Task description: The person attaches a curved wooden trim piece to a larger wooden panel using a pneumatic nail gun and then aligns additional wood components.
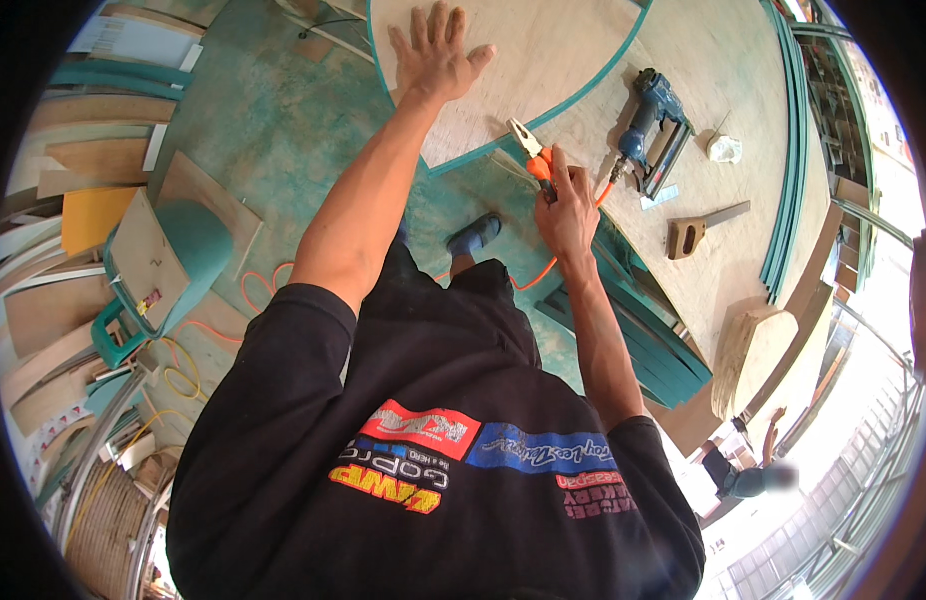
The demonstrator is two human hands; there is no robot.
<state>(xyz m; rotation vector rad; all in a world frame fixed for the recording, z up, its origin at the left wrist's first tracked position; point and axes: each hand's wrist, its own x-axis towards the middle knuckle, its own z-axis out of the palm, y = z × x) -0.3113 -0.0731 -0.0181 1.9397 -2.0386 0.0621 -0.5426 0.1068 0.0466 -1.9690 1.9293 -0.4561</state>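
My left hand (438,55) lies flat with spread fingers on a pale plywood panel (543,55) that has a curved, green-edged rim. In my right hand (568,210) is a pair of pliers (532,145) with orange and black handles, its metal jaws pointing up and left near the panel's green edge. Right of the pliers, a dark blue air nail gun (648,125) rests on the plywood table (738,95), joined to an orange hose (605,192). Nearer me on the table is a handsaw (691,235) with a wooden handle.
A small white cup-like item (724,149) sits beyond the saw. Long green strips (788,150) run along the table's right side. To my left are a green bin (198,250) and stacked boards (48,345). Orange hose crosses the floor; another person (748,480) is at lower right.
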